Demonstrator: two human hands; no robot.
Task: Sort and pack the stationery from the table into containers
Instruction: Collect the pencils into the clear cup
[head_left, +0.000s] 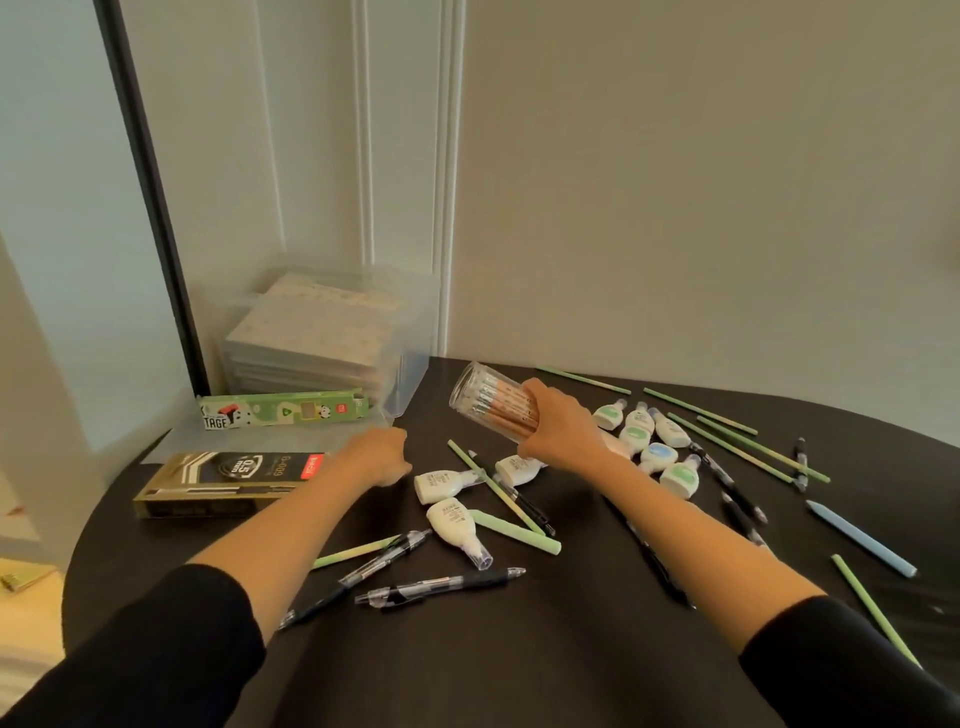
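Gripping a clear tube of wooden pencils (491, 402), the right hand (558, 434) curls round its lower end. Tube tilted, held over the dark table (519, 649), just beside the correction tapes (644, 441). Left hand (379, 457) low near the gold pen box (228, 483); finger state unclear. Green pencils (701, 411) and black pens (441, 584) scattered around. Green carton (283, 410) and clear bin (322, 332) at back left.

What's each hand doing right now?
Left hand: fingers curled away from view; cannot tell if it holds anything.
Right hand: grips the clear tub of pencils.
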